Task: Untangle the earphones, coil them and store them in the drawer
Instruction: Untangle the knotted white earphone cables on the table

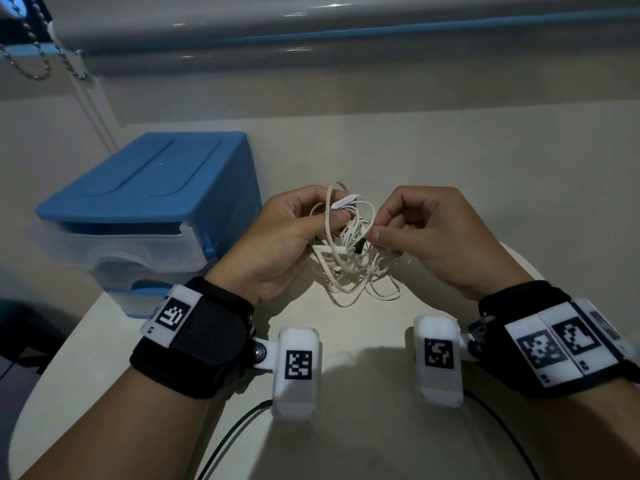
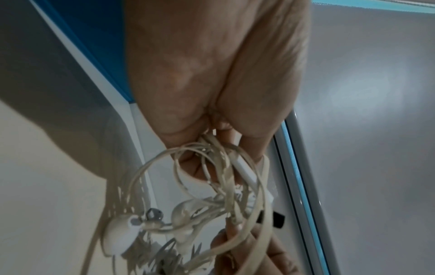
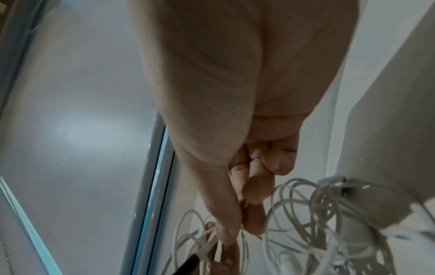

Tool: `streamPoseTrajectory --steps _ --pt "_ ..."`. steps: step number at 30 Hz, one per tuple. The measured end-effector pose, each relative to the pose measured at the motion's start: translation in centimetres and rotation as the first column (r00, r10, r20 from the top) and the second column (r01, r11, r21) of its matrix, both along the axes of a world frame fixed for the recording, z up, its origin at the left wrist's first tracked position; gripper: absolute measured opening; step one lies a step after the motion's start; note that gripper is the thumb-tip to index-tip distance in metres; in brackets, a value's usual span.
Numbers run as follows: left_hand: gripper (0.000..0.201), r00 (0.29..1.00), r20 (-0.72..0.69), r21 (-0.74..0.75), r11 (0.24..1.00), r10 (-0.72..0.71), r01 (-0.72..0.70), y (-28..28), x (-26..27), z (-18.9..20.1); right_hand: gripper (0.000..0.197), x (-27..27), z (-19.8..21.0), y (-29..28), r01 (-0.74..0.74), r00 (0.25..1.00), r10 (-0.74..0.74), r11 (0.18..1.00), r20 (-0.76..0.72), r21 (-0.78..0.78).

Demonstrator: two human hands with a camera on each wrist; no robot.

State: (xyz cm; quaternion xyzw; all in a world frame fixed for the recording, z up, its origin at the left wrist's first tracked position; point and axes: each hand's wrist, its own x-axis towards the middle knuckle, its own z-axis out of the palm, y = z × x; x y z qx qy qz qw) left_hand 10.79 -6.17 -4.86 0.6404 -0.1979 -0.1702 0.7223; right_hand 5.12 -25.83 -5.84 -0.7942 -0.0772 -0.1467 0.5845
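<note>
A tangled bundle of white earphones (image 1: 349,258) hangs between my two hands above the table, its lowest loops near the tabletop. My left hand (image 1: 304,220) grips the upper left of the tangle, fingers curled round the cords beside the inline remote (image 1: 344,201). My right hand (image 1: 384,230) pinches a cord at the black plug (image 1: 359,245) between thumb and forefinger. In the left wrist view the earbuds (image 2: 132,228) dangle below the loops (image 2: 212,176). The right wrist view shows the cord loops (image 3: 317,214) beside my pinching fingers (image 3: 252,214). The blue drawer unit (image 1: 149,209) stands at left, its clear top drawer (image 1: 138,251) looking slightly pulled out.
The pale table (image 1: 381,427) has a rounded near edge. A wall and a window frame (image 1: 346,39) run behind it, with a bead chain (image 1: 34,60) hanging at the upper left. Dark cables (image 1: 235,438) trail from my wrist cameras.
</note>
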Motion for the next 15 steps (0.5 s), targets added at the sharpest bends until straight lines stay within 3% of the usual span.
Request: streamPoseTrajectory --steps 15 --pt "0.011 0.996 0.091 0.064 0.998 -0.02 0.014 -0.3 -0.5 -0.1 0.017 -0.3 0.1 1.5 -0.01 0.997 0.024 0.983 -0.074 0.185"
